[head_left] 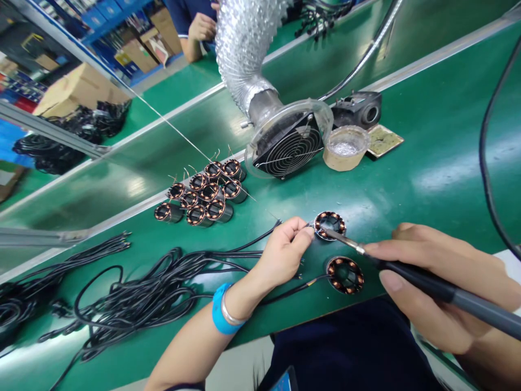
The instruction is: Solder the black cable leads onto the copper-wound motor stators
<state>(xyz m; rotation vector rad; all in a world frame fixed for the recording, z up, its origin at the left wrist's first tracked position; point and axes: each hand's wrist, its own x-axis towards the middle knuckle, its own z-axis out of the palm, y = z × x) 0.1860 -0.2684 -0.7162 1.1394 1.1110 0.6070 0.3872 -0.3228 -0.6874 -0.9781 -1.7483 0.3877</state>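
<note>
In my right hand (443, 271) is a soldering iron (448, 290), its tip on the near inner edge of a copper-wound motor stator (341, 221). My left hand (283, 252) is closed in a pinch at the left rim of that stator, with a thin wire between thumb and forefinger; the wire's exact end is hidden. Just below lies a second stator (331, 273), with a black cable (285, 295) running from it leftward under my left forearm. A blue wristband (222, 309) circles my left wrist.
Several stators (209, 193) stand grouped at the back left. Black cables (134, 293) sprawl across the left bench. A fan-fronted fume hood (291, 144) on a foil duct (248, 49) stands behind, beside a round tub (345, 155) and an iron holder (368, 111). Another person's hand (202, 27) shows beyond.
</note>
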